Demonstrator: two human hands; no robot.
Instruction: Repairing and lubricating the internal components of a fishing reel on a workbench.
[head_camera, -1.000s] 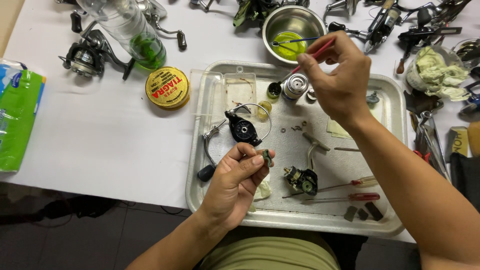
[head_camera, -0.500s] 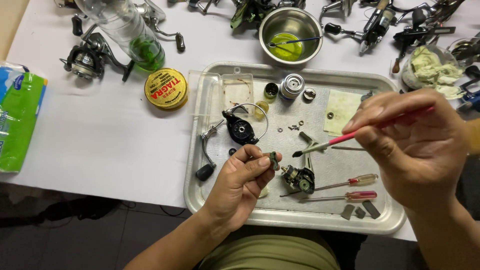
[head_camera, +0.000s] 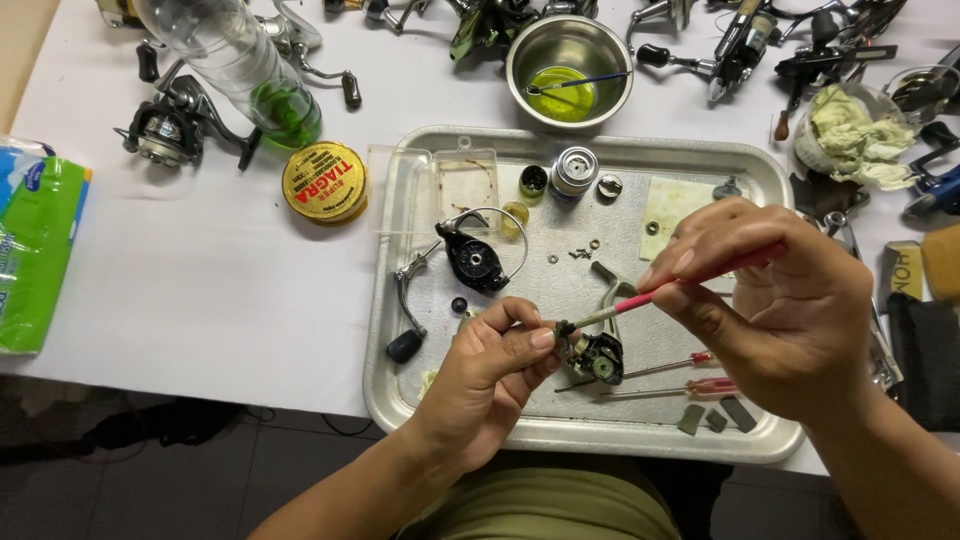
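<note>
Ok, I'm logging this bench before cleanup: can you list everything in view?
metal tray: one, silver, centre of the white table
reel body: one, dark, on tray by the left hand
rotor with bail: one, black, tray left
spool: one, silver, tray top
screwdrivers: two, red-handled, tray lower right
steel bowl: one, green liquid inside, above tray
round tin: one, yellow, left of tray
plastic bottle: one, clear, green liquid, top left
fishing reels: several, dark, along the top
rag: one, pale, top right
packet: one, green, left edge
brush: one, pink handle, in right hand
left hand: pinches a small part
right hand: holds brush

Tray (head_camera: 700, 445) dull brushed metal; bowl (head_camera: 530, 50) shiny steel; bottle (head_camera: 215, 45) clear glossy plastic; rag (head_camera: 850, 140) crumpled cloth.
</note>
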